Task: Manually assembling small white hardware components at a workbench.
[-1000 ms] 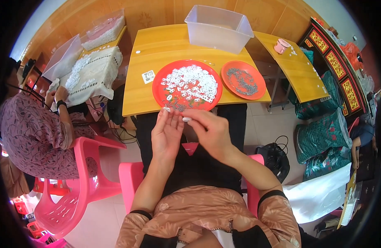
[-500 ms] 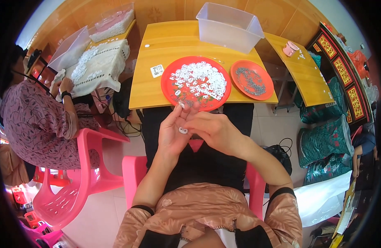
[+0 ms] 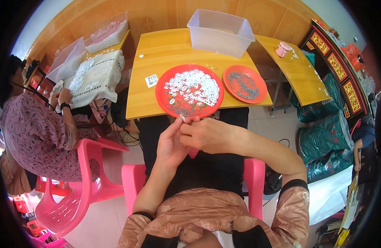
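My left hand is raised just off the table's near edge, palm up. Its thumb and fingertip pinch a small white plastic piece. Across the left palm lies my right hand, fingers curled together; what they hold, if anything, is hidden. Beyond the hands a round red tray carries a heap of white two-holed plastic pieces, with thin metal pins along its near side. To the right, a smaller orange-red plate bears more grey metal pins.
A clear plastic bin stands at the back of the yellow table. At left, a person works by a cloth-covered table with white pieces, near a pink chair. Green sacks lie at right.
My right hand has moved left over my left palm, covering the white piece that showed there. The whole view has shifted, so the table sits lower in the picture.
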The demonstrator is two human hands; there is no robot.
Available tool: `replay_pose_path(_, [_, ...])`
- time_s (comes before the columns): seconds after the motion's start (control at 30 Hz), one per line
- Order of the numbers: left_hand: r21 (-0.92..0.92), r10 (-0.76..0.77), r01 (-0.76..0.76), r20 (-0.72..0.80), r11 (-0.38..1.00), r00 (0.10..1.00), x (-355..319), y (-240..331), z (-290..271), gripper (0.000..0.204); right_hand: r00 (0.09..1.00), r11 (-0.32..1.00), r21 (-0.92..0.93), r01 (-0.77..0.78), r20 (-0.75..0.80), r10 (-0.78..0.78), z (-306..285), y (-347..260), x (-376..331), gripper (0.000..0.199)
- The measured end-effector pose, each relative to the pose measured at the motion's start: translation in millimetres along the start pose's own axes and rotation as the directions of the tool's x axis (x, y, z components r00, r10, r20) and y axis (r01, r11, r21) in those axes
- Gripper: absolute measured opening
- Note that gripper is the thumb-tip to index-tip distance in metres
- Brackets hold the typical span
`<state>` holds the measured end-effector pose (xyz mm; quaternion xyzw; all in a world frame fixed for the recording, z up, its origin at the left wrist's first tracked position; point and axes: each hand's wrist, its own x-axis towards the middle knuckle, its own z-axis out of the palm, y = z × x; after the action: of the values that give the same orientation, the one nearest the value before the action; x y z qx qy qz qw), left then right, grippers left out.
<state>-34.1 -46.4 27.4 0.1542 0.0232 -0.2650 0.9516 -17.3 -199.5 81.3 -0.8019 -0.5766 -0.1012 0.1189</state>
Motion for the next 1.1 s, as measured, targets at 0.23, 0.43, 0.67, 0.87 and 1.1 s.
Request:
replay_pose_path(0.23, [0.163, 0.295, -0.280, -0.078, 0.946, 0.952, -2, 2, 12, 0.009, 0.835, 0.798, 0.552, -0.242, -0.301, 0.461, 4, -5, -19, 0.015])
replay_pose_path(0.43, [0.593, 0.531, -0.438, 0.021, 0.675, 0.847, -8, -3, 24, 0.010, 0.577, -0.078, 0.975, -0.207, 0.186, 0.796, -3, 3, -19, 0.020])
replay_pose_path(0.67, [0.660, 0.564, -0.463, 0.071, 0.592, 0.822, -10, -5, 25, 0.008, 0.620, -0.223, 0.961, -0.163, 0.275, 0.735, -4, 4, -16, 0.019])
replay_pose_path(0.87, [0.682, 0.574, -0.471, 0.091, 0.559, 0.814, -9, -6, 25, 0.007, 0.619, -0.220, 0.957, -0.189, 0.290, 0.730, -6, 5, -16, 0.017])
replay_pose_path(1.1, [0.720, 0.612, -0.485, 0.106, 0.496, 0.784, -8, -8, 25, 0.007, 0.613, -0.083, 0.967, -0.240, 0.217, 0.760, -8, 2, -14, 0.016])
